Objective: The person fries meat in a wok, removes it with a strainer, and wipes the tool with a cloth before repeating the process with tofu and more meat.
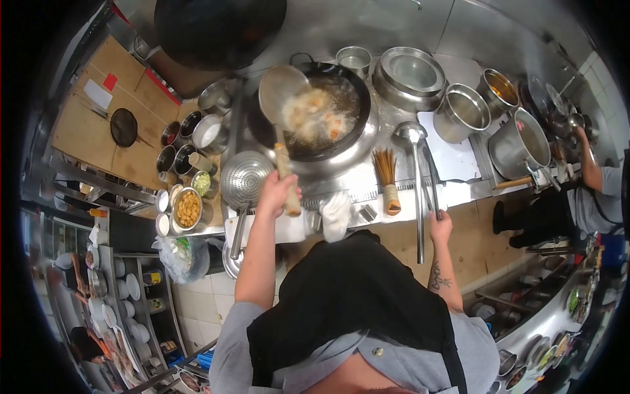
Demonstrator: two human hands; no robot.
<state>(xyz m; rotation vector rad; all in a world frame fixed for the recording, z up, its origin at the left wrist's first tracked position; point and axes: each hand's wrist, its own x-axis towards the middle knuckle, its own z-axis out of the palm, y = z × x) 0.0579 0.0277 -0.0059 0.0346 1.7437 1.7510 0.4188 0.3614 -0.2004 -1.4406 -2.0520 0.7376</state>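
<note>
My left hand (281,195) is closed around the wooden handle of a large round skimmer (283,95), whose head is over the left side of the wok (361,98). In the wok, pale pieces of food (318,118) bubble in oil. My right hand (441,225) is closed on the near end of long, thin dark tongs (431,174). Just left of the tongs lies a steel ladle (412,133), its handle pointing towards me. A bamboo wok brush (388,184) and a crumpled white cloth (336,215) lie between my hands.
A perforated strainer (246,177) rests left of the wok. Several seasoning pots and a bowl of fried pieces (188,209) stand farther left. Steel pots (461,111) line the right side. Another person (594,197) works at the far right, near a tall stockpot (520,141).
</note>
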